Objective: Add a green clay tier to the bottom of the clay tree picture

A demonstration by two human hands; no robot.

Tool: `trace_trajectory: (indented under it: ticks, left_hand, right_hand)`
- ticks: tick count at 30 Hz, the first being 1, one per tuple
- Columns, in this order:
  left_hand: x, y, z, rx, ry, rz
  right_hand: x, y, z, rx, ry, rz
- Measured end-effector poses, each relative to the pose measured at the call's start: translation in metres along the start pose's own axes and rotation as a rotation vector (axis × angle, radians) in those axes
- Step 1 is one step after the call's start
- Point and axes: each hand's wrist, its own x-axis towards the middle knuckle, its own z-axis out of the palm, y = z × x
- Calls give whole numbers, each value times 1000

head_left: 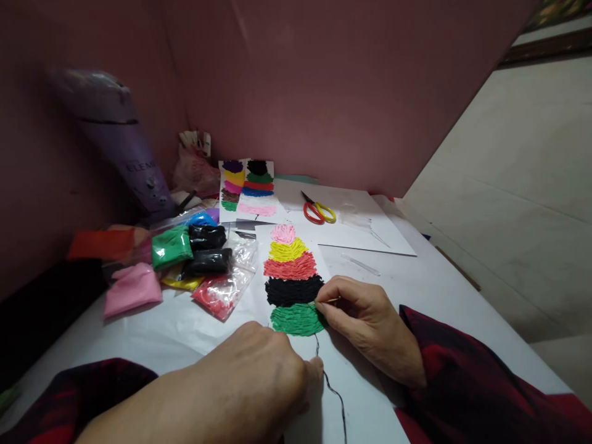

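A white card (365, 394) lies in front of me with stacked clay bands: pink (283, 233), yellow (287, 250), red (290, 267), black (292, 290) and green (296, 319), with a black line running down below them. My right hand (370, 330) pinches a thin stick whose tip touches the right edge of the black and green bands. My left hand (259, 385) rests curled on the card just below the green band, pressing the paper down. Both sleeves are dark red and black.
Bags of coloured clay (203, 259) lie at the left. Two finished banded cards (247, 188) stand at the back beside red-and-yellow scissors (318, 211) on white paper. A purple cone-shaped object (124, 148) leans against the pink wall. The table edge runs down the right.
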Motion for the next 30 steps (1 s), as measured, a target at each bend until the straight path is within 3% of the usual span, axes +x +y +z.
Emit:
trace_trajectory:
  ticks: [4, 13, 21, 30]
  left_hand:
    - [2, 17, -5, 68, -53, 9]
    - [-3, 4, -1, 152, -65, -5]
    - [0, 16, -8, 185, -94, -42]
    - [-11, -3, 2, 200, -57, -47]
  right_hand:
    - [0, 0, 0, -4, -4, -6]
    - [0, 0, 0, -5, -7, -21]
    - [-1, -1, 0, 12, -7, -9]
    - [-3, 0, 0, 7, -18, -13]
